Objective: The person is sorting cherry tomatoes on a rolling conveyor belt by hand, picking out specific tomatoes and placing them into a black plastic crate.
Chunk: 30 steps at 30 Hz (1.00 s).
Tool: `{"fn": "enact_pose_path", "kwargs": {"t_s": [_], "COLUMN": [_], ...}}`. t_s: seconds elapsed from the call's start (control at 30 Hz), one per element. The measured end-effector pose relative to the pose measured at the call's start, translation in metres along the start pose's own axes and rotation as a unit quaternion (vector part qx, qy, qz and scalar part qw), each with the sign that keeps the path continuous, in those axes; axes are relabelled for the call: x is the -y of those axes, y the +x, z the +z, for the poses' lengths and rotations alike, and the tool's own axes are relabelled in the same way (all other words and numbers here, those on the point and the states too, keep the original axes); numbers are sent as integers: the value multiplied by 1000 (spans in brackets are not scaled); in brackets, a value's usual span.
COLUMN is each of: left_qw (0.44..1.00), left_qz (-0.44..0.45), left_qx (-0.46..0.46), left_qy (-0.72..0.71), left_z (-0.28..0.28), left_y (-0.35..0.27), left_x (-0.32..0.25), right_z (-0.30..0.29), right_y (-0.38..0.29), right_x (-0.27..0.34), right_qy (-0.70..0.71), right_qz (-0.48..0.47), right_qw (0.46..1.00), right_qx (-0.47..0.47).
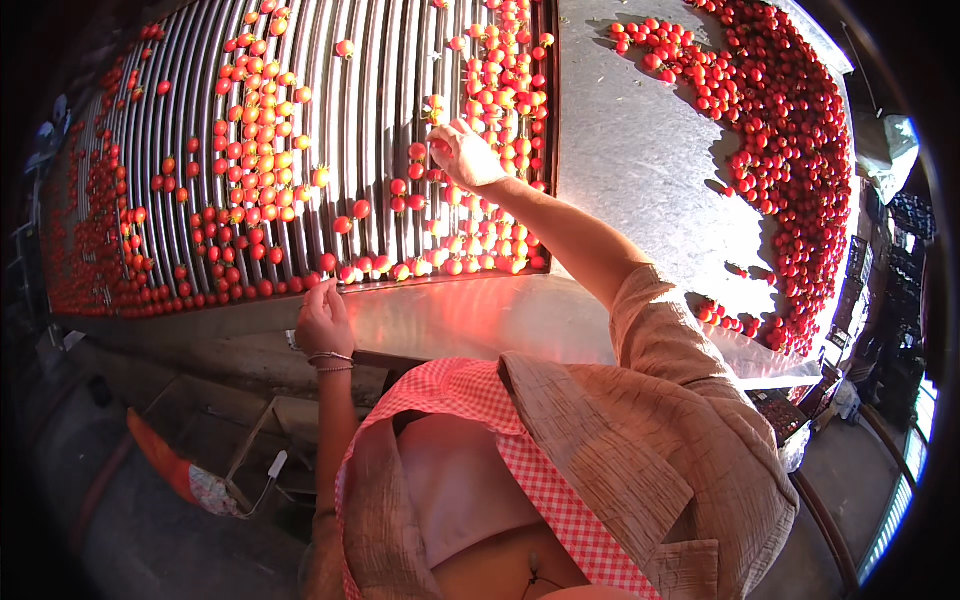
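Small red tomatoes (262, 157) lie in scattered groups over a metal roller conveyor (375, 97). My right hand (469, 156) reaches over its right part, fingers curled inward. A reddish patch shows at those fingertips, but whether it is a held tomato or one behind them is unclear. Just above the fingertips sits an orange-red tomato with a green calyx (433, 114). My left hand (326, 319) is at the conveyor's near edge, its fingertips drawn together beside a row of tomatoes (382, 264). Nothing can be made out between the left fingers.
Right of the rollers, a sheet-metal table (622, 150) carries a large heap of tomatoes (787, 135). A metal ledge (480, 315) runs along the near side. Below left stand an open bin (202, 427) and an orange object (161, 457).
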<state>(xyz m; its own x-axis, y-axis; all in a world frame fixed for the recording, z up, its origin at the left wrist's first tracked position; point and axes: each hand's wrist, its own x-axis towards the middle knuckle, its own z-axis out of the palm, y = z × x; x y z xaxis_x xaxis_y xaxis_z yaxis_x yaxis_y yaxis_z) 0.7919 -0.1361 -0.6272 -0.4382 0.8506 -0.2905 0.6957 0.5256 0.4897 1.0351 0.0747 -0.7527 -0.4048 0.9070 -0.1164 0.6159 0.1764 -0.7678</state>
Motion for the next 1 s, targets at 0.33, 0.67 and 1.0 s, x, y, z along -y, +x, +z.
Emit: {"fn": "enact_pose_path", "kwargs": {"t_s": [0.33,0.67,1.0], "left_qw": [1000,1000,1000], "left_qz": [2,14,-7], "left_qx": [9,4,12], "left_qy": [15,16,17], "left_z": [9,19,27], "left_y": [-2,-4,-4], "left_x": [-10,-20,-34], "right_z": [-68,-90,-120], "right_y": [105,109,192], "right_x": [-56,-106,-141], "right_qy": [-183,-285,-211], "right_qz": [153,71,120], "right_qw": [966,939,966], "right_qx": [-96,176,-93]}}
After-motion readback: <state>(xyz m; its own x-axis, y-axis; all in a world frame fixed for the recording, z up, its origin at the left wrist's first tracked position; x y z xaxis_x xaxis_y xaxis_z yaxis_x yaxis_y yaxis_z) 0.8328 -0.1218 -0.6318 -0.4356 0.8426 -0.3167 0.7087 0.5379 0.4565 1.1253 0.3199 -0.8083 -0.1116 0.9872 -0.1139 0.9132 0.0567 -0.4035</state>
